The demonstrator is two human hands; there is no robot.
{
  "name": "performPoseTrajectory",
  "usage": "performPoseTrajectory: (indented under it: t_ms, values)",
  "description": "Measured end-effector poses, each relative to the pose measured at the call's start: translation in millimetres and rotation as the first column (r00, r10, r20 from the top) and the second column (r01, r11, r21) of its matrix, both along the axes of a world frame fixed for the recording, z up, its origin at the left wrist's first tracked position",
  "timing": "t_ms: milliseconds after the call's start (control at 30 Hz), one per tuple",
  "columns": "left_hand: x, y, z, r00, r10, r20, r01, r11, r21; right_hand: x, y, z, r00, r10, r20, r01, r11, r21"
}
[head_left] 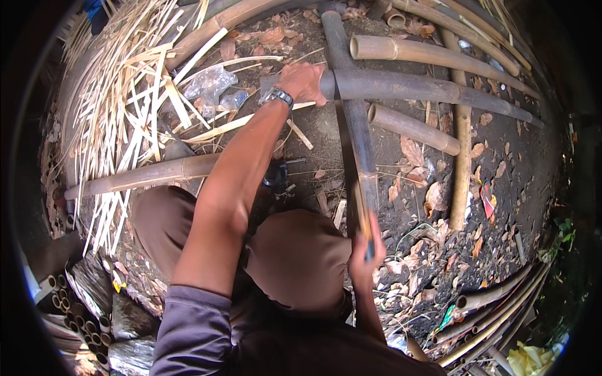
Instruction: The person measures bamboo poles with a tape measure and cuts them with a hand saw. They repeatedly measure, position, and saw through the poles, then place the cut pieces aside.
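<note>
My left hand [303, 81], with a watch [279, 95] on its wrist, presses down around the near end of a grey-brown bamboo pole [401, 84]. That pole lies crosswise over a darker bamboo pole [362, 141] running away from me. In my right hand [362, 260] is the handle of a hand saw [346, 147]. Its long dark blade reaches forward along the left side of the darker pole. The blade's far part meets the held pole just right of my left hand. Whether the teeth have cut into it cannot be made out.
A shorter bamboo piece [414, 128] and a longer pale pole [433, 55] lie to the right, near a supporting pole [462, 150]. Thin bamboo strips [135, 119] heap at left, beside clear plastic [210, 84]. More bamboo poles [495, 313] lie at lower right. Dry leaves [434, 197] litter the soil.
</note>
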State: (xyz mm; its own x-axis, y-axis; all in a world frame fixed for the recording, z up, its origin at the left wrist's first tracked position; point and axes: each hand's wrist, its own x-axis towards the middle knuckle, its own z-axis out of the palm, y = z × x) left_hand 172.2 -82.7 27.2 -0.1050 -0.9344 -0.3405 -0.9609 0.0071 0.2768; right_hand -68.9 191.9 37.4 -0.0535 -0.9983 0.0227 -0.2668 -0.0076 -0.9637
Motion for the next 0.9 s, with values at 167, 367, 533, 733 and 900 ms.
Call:
performPoseTrajectory:
  t_ms: [167,367,533,733,900]
  values:
    - [-18.0,-9.0,-13.8,0.999,-0.025,0.035,0.029,0.994,-0.110,68.5,-175.7,-7.4,0.996,-0.060,-0.070,0.052,0.993,-0.104]
    - [-7.2,-4.7,-6.3,0.999,-0.028,-0.034,0.027,1.000,-0.016,-10.4,23.6,-7.0,0.997,-0.023,0.078,0.021,1.000,0.017]
    - [-9.7,-2.3,-10.3,0.999,-0.046,-0.002,0.046,0.998,-0.050,32.4,-82.2,-39.1,0.987,-0.103,-0.120,0.078,0.977,-0.199]
    - [-14.9,17.1,-31.8,0.997,-0.026,0.079,0.054,0.926,-0.374,90.8,-197.7,2.4,0.995,-0.081,-0.058,0.083,0.996,0.040]
    - [-19.3,18.1,-25.8,0.996,-0.035,0.083,0.057,0.958,-0.281,81.2,-184.0,-15.9,0.998,-0.067,-0.007,0.066,0.995,-0.080]
